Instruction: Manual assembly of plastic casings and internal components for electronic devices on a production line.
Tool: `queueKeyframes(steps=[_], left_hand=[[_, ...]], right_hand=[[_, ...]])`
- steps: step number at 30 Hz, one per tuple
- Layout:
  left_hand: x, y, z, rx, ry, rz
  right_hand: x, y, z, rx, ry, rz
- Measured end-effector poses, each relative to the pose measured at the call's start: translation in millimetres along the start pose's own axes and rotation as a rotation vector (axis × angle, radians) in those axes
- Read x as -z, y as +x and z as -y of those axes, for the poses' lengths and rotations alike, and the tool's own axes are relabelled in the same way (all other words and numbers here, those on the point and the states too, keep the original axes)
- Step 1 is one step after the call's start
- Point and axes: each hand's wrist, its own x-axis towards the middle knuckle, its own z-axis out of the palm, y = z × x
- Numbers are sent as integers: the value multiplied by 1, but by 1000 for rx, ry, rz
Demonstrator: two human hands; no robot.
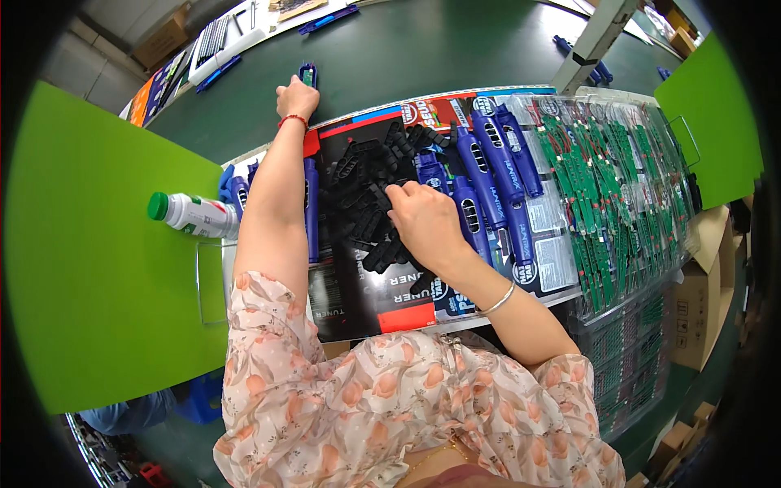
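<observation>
My left arm stretches to the far side of the bench, where my left hand (298, 99) is closed round the near end of a blue plastic housing (308, 75). Something green, like a circuit board, shows inside that housing. Over a heap of small black plastic parts (358, 187), my right hand (429, 218) has its fingers curled in a pinch; what they hold, if anything, is hidden. Several long blue plastic shells (488, 154) with slotted openings lie just right of the heap. Another blue shell (311, 211) rests beside my left forearm.
Rows of green circuit boards (594, 195) with wires cover the right side. A white bottle (194, 215) with a green cap lies at the left. Green panels (106, 244) stand on both sides. A metal post (594, 45) rises at the back; a cardboard box (700, 301) sits lower right.
</observation>
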Motion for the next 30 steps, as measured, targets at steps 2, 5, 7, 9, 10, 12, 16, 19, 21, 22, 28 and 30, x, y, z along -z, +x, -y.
queueKeyframes(steps=[2,5,7,9,10,12,16,19,21,22,28,30], left_hand=[[9,-13,2,-73,-34,-135],[44,-33,19,-391,-104,-137],[75,-66,29,-586,-185,-20],[100,-119,13,-595,-375,88],[106,-140,9,-687,-447,101],[122,-179,-7,-728,-498,210],[124,-232,-43,-767,-688,263],[121,-252,-63,-840,-382,233],[126,-272,-72,-868,-106,304],[129,-279,-75,-868,-7,343],[138,-297,-84,-731,-39,385],[133,-301,-80,-674,-86,365]], right_hand=[[3,0,0,-20,64,6],[11,3,1,-21,80,71],[14,3,1,-70,97,164],[19,-1,3,-30,-23,137],[21,-2,5,0,-83,122],[22,-10,4,-95,8,62],[48,-28,-19,-241,238,-183],[66,-37,-39,-525,545,-247],[72,-42,-44,-645,783,-259],[74,-43,-45,-658,854,-260],[75,-56,-58,-636,838,-300],[77,-57,-55,-637,918,-321]])
